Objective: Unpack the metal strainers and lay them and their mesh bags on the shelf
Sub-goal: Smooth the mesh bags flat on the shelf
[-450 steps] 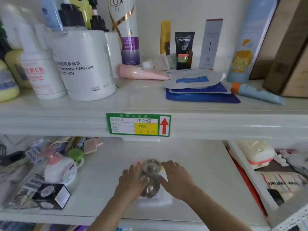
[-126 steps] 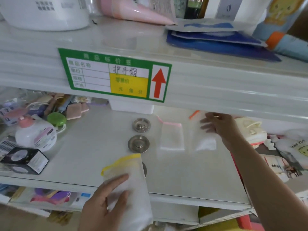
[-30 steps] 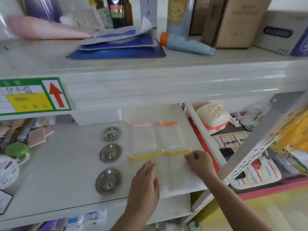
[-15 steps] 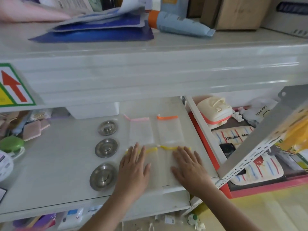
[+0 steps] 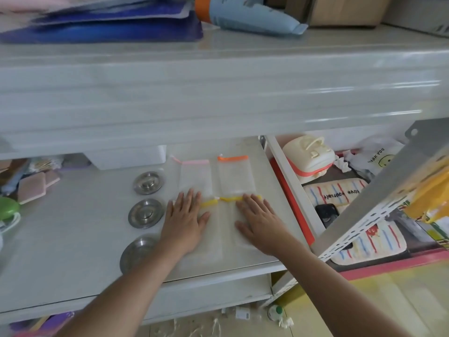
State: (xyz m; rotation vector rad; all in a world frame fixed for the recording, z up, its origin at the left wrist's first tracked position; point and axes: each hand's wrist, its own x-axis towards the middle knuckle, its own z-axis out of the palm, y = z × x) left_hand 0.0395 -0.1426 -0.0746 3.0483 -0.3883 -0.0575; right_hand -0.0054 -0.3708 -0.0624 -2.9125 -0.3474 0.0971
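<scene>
Three round metal strainers lie in a column on the white shelf (image 5: 73,239): the far strainer (image 5: 148,182), the middle strainer (image 5: 145,213) and the near strainer (image 5: 136,254), partly behind my left forearm. To their right lie several mesh bags: a pink-edged bag (image 5: 195,176), an orange-edged bag (image 5: 235,175), and two yellow-edged bags nearer me. My left hand (image 5: 184,222) lies flat, fingers spread, on the left yellow-edged bag (image 5: 213,242). My right hand (image 5: 260,222) lies flat on the right yellow-edged bag (image 5: 229,224). Neither hand grips anything.
A white box (image 5: 126,156) sits at the shelf's back. Pink sponges (image 5: 36,184) and a green lid (image 5: 8,207) lie left. The upper shelf's front edge (image 5: 218,93) overhangs. Right of a divider (image 5: 286,181) are a cream container (image 5: 306,154) and striped cloths (image 5: 340,190).
Over the last second both hands went from adjusting the yellow-edged bags' edges to lying flat on them. The view shifted slightly right and closer.
</scene>
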